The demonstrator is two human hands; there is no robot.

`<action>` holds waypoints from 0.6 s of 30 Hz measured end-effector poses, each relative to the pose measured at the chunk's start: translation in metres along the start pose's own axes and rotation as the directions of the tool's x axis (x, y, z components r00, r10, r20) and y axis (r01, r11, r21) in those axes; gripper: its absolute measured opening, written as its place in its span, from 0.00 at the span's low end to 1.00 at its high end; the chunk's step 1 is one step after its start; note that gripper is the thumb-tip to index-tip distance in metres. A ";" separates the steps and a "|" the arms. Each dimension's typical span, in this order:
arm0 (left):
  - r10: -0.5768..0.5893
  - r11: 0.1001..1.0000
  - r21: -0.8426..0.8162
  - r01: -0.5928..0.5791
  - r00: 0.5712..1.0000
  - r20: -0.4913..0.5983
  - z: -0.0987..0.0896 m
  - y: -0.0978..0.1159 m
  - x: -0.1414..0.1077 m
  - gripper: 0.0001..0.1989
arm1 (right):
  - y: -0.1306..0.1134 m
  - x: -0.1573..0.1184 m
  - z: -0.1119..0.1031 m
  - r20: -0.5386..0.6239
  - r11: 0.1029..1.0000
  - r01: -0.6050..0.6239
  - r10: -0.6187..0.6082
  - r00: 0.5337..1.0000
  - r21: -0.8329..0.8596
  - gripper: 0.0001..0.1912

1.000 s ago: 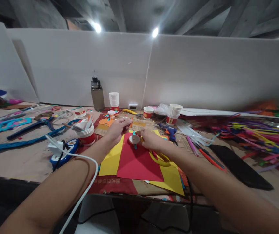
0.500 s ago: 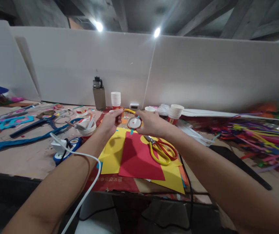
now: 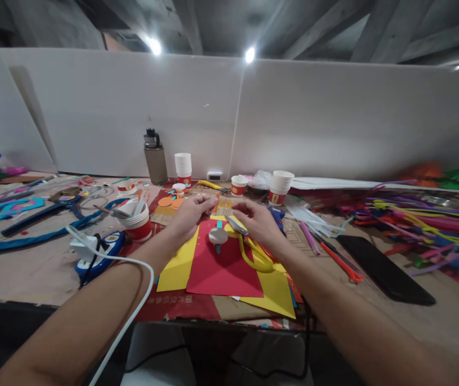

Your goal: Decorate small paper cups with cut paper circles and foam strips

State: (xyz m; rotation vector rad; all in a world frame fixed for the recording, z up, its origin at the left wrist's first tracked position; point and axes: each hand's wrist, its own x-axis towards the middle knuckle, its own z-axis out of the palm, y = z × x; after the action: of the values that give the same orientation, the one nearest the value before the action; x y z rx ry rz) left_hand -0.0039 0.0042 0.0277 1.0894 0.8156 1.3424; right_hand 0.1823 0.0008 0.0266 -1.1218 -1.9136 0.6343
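My left hand (image 3: 197, 213) pinches a small orange paper strip (image 3: 216, 202) between thumb and fingertips, above the papers. My right hand (image 3: 258, 221) hovers over the scissors (image 3: 256, 258), fingers curved and apart, with nothing visible in them. The scissors have yellow and red handles, and their blades point away from me; the hand partly hides them. Between my hands, a small white paper-cup piece (image 3: 218, 236) with blue strips sticking out at top and bottom rests on the red paper (image 3: 223, 273). Yellow sheets (image 3: 177, 266) lie under the red one.
Orange discs (image 3: 165, 201) and yellow-handled pliers (image 3: 210, 185) lie behind the papers. Cup stacks (image 3: 183, 166) and a bottle (image 3: 156, 165) stand at the back. A tool-filled cup (image 3: 136, 225) and power strip (image 3: 111, 246) are left; a red cutter (image 3: 341, 262) and black phone-like slab (image 3: 385, 271) right.
My right hand has let go of the cup piece, which now lies on the red paper, and has moved over the scissors. My left hand keeps the orange strip. The view has shifted slightly.
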 end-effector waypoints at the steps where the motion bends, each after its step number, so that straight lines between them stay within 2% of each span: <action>1: -0.004 0.999 0.033 0.003 1.000 0.017 0.003 -0.003 -0.002 0.15 | 0.001 -0.002 -0.001 -0.073 0.995 -0.020 0.027 0.997 0.093 0.12; 3: -0.020 0.997 0.075 0.017 0.999 0.033 0.008 -0.008 -0.006 0.16 | 0.003 -0.005 -0.001 -0.103 0.976 -0.032 0.056 0.993 0.213 0.13; 7: -0.035 0.990 0.137 0.023 0.996 0.085 0.015 -0.017 -0.014 0.14 | -0.001 -0.010 0.001 0.007 0.932 -0.027 0.026 1.000 0.362 0.15; 10: -0.011 0.972 0.235 -0.022 0.990 0.137 0.019 -0.019 -0.019 0.15 | -0.004 -0.013 0.003 0.035 0.891 -0.075 0.066 0.997 0.448 0.14; 15: -0.036 0.955 0.295 -0.016 0.985 0.169 0.020 -0.021 -0.022 0.17 | -0.004 -0.013 0.003 0.032 0.854 -0.156 0.161 0.986 0.496 0.13; 18: -0.009 0.929 0.368 -0.048 0.989 0.150 0.015 -0.017 -0.018 0.19 | -0.003 -0.013 0.001 0.094 0.867 -0.197 0.173 0.980 0.458 0.14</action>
State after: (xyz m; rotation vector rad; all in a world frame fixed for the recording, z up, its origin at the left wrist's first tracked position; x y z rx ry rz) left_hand 0.0145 -0.0138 0.0140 1.4793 0.9725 1.1301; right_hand 0.1835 -0.0119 0.0226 -0.9834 -1.5775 1.1707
